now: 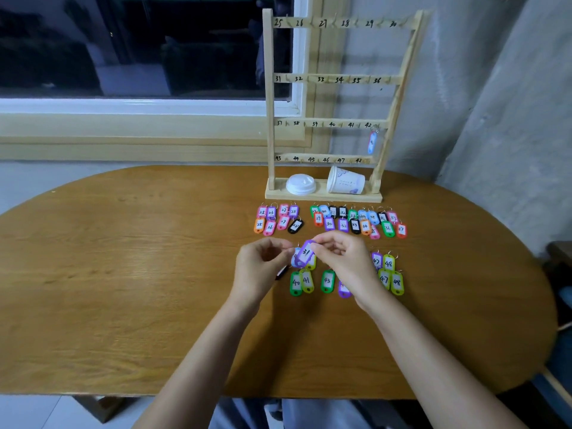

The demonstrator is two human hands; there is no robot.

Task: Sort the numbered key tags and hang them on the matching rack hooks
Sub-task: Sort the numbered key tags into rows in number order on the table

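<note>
Oval wooden bench [123,274] across the lower frame, under a dark window. Wooden rack [270,88] upright at the far edge, four rails numbered 25 to 48 by hand. Left hand [258,267] and right hand [346,261] raised together over the bench centre, in front of the rack. Right hand: thumb and forefinger pinching the upper end of purple tag 31 [305,253], tilted, held just above the near tags. Left hand: fingers curled, tips at the tag's lower left edge; actual grip not discernible. Paper cup [345,181] lying on its side on the rack base, white lid [301,184] beside it. Far tag rows [359,222] laid flat near the base, numbers 25 to 37 legible. Near tag rows [390,274] partly hidden under the hands, 40 to 48 legible. Blue tag [372,143] hanging from the hook at 42.
</note>
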